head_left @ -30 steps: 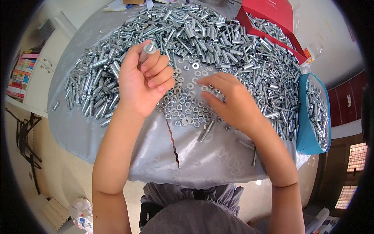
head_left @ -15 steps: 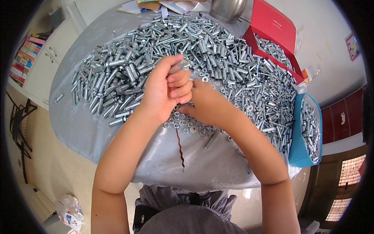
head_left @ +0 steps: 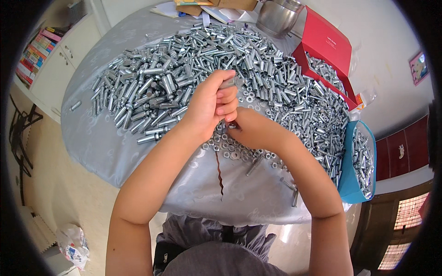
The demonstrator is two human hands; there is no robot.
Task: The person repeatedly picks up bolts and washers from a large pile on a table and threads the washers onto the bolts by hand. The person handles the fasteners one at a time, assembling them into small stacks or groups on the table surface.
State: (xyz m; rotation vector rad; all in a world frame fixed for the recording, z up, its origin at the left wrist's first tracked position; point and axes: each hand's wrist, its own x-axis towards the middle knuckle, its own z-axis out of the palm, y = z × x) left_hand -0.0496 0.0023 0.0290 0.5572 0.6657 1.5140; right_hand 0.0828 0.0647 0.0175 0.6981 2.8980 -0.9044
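My left hand (head_left: 209,103) is wrapped round a silver metal expansion bolt (head_left: 228,83), whose upper end sticks out past the thumb and forefinger. Tight against the lower side of that fist, my right hand (head_left: 253,128) has its fingers drawn together. A small glint of metal shows at its fingertips, too hidden to name. Below both hands lie loose hex nuts and washers (head_left: 229,149). Beyond them spreads a large heap of metal sleeves and bolts (head_left: 202,50), with expansion bolts (head_left: 136,99) gathered on its left side.
An open red box (head_left: 322,76) of metal parts stands at the back right, and a blue container (head_left: 351,177) of bolts at the right edge. A steel pot (head_left: 278,18) and papers sit at the back. A dark wavy strip (head_left: 219,177) lies on the silver tablecloth (head_left: 175,193).
The view has shifted slightly, so the table appears a little lower and to the right. Both hands stay together, the left still holding the expansion bolt; the right fingers have drawn in closer beneath it.
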